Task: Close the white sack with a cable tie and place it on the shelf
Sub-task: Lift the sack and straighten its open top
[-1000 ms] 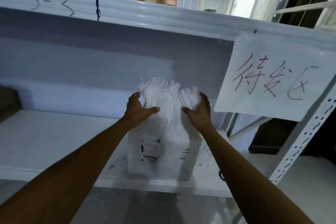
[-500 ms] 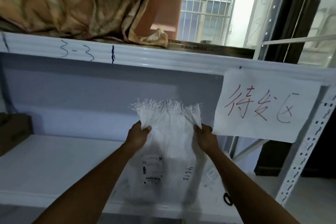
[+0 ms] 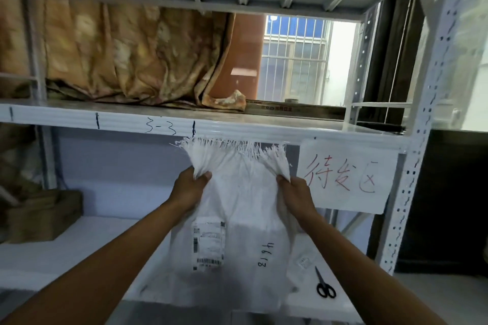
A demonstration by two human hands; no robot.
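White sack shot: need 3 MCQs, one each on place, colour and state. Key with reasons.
1. Where are the scissors?
A) upper shelf
B) lower shelf board, right of the white sack
C) floor

2. The scissors' handles are:
A) black
B) red
C) yellow

3. The sack's frayed mouth is:
A) closed with a cable tie
B) gripped by the left hand and right hand, untied
C) folded flat

Key:
1 B, they lie on the board beside the sack.
2 A, both loops are black.
3 B, each hand bunches a top corner and no tie shows.
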